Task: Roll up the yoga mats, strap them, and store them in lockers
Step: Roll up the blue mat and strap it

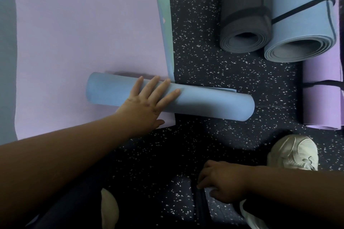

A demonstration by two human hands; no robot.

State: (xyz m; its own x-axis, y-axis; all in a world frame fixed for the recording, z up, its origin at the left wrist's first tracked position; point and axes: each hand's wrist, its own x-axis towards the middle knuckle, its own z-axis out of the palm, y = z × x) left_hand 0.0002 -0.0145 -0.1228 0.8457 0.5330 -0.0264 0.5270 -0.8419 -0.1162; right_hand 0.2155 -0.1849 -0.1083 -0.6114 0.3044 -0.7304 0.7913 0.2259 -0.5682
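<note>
My left hand (147, 102) lies flat on the rolled blue foam mat (204, 104), matt and smooth to the eye. The flat lilac foam mat (83, 33) beneath has the same dull, fine-grained finish. The dark speckled rubber floor (195, 57) looks grainy and matt. Black woven cloth straps (297, 8) bind the grey foam roll (243, 29) and pale blue foam roll (301, 33)

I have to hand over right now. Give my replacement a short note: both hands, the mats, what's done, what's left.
Left hand: flat, fingers straight, pressing on the blue roll, which lies partly on the flat lilac mat.
Right hand: low near the white shoe, fingers curled on something dark; unclear what.
Done: grey roll, light blue roll and purple roll lie strapped on the floor.
Left: strap the blue roll, roll the lilac mat, store everything.
</note>
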